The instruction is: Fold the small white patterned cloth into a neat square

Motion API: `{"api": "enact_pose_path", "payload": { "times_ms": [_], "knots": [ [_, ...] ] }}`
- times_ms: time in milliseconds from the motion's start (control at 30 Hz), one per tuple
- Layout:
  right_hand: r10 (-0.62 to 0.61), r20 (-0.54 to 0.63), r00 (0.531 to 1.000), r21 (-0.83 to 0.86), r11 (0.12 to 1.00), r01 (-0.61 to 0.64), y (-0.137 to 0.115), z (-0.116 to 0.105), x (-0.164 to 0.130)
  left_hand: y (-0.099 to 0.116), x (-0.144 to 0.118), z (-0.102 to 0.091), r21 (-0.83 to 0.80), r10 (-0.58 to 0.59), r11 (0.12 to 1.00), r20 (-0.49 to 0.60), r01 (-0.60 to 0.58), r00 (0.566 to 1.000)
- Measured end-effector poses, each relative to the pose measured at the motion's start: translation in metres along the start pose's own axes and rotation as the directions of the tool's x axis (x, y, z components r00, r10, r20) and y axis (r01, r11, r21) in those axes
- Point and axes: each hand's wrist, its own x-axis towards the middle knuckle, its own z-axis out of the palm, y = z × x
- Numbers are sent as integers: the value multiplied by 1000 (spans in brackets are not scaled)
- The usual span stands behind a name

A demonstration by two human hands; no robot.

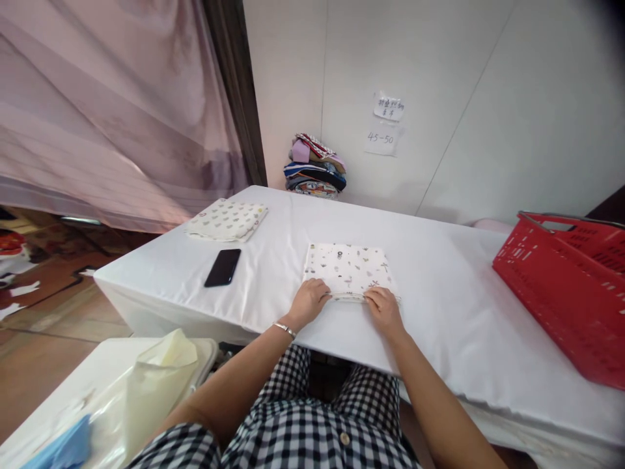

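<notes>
A folded white cloth with small printed figures [347, 268] lies flat on the white-covered table [439, 306], close to its near edge. My left hand [308, 301] pinches the cloth's near left corner. My right hand [384, 309] pinches the near edge toward the right. A thin bracelet circles my left wrist. Both forearms reach over my checked garment toward the table.
A black phone [223, 267] lies left of the cloth, with another folded printed cloth [227, 219] behind it. A stack of folded clothes [315, 167] sits against the wall. A red plastic basket [569, 283] stands at the right. A white bin with bags [122, 384] is at lower left.
</notes>
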Motion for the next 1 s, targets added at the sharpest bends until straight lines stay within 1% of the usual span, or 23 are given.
{"api": "enact_pose_path", "payload": {
  "times_ms": [133, 233, 400, 467, 533, 600, 633, 667, 733, 767, 800, 833, 867, 900, 1000],
  "knots": [
    [-2, -21, 1000, 6, 1000, 2, -1, 2, -1, -8, -11, -9, 25, -17, 1000, -32, 18, 999],
    [-7, -52, 999, 8, 1000, 8, 1, 5, -2, -7, -12, -14, 2, -59, 998, -61, 59, 996],
    [-21, -83, 996, 20, 1000, 23, 5, 9, -4, -3, -7, -9, 16, -78, 997, -88, 80, 993],
    [-21, -77, 997, 21, 1000, 23, 6, 10, -5, -5, -7, -6, 16, -116, 993, -97, 118, 989],
    [-18, -72, 997, 18, 1000, 19, 5, 10, -5, -11, -8, -5, -35, -180, 984, -113, 177, 977],
    [-12, -75, 997, 14, 1000, 13, 5, 10, -6, -18, -9, -7, -115, -296, 953, -131, 282, 946],
    [-10, -77, 997, 10, 1000, 10, 5, 10, -6, -22, -8, -9, -155, -375, 922, -137, 354, 917],
    [-8, -80, 997, 4, 1000, 8, 5, 11, -6, -25, -7, -11, -191, -459, 882, -137, 431, 878],
    [-6, -83, 997, -8, 1000, 6, 5, 11, -6, -31, -2, -14, -242, -615, 778, -107, 580, 781],
    [-8, -81, 997, -14, 1000, 7, 5, 12, -6, -33, 0, -16, -251, -669, 730, -71, 636, 740],
    [-10, -81, 997, -20, 1000, 9, 5, 12, -6, -34, 3, -16, -250, -705, 691, -30, 678, 708],
    [-12, -79, 997, -25, 1000, 10, 5, 12, -6, -34, 6, -17, -241, -726, 665, 10, 706, 687],
    [-14, -78, 997, -28, 1000, 12, 5, 12, -6, -35, 8, -16, -228, -735, 652, 43, 723, 677],
    [-17, -78, 997, -31, 999, 14, 5, 12, -6, -34, 9, -16, -214, -735, 651, 64, 728, 675],
    [-24, -86, 996, -32, 999, 21, 5, 12, -6, -32, 11, -16, -181, -726, 663, 83, 726, 683]
  ]
}}
